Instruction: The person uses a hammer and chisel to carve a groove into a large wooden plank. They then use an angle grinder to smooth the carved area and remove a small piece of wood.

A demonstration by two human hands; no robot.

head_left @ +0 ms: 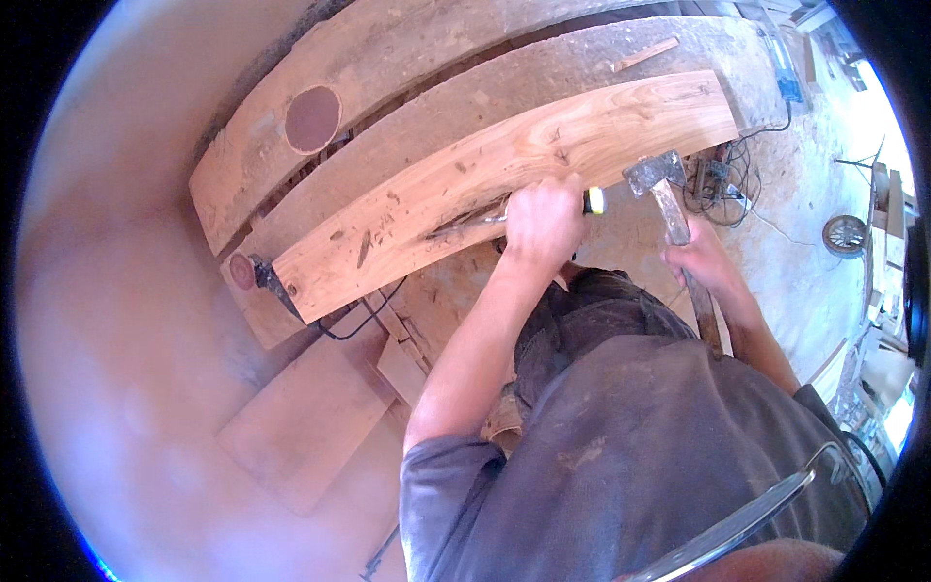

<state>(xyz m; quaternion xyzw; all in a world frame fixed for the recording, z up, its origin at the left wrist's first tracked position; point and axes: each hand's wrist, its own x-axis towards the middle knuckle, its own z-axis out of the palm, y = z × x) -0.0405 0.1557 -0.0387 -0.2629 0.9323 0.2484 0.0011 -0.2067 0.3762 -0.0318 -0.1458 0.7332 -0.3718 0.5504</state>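
Note:
A long light-brown wooden plank [524,145] with dark knots and cracks lies across the bench in front of me. My left hand [546,221] is wrapped round a chisel, whose dark handle end with a yellow cap [593,201] sticks out on the right. Its metal blade [490,218] points left along a dark, rough hollow [456,225] at the plank's near edge. Further right, my right hand [700,256] grips the wooden shaft of a hammer [674,213]. The hammer's grey metal head [655,173] is raised close to the chisel's capped end, with a gap between them.
Beneath the plank are wide, dusty bench boards [427,116]. A round brown sanding disc [312,119] and a thin wood strip [645,54] rest on them. A power tool with a round disc [254,273] sits by the plank's left end. Tangled cables [739,189] and a wheel [844,236] are at right.

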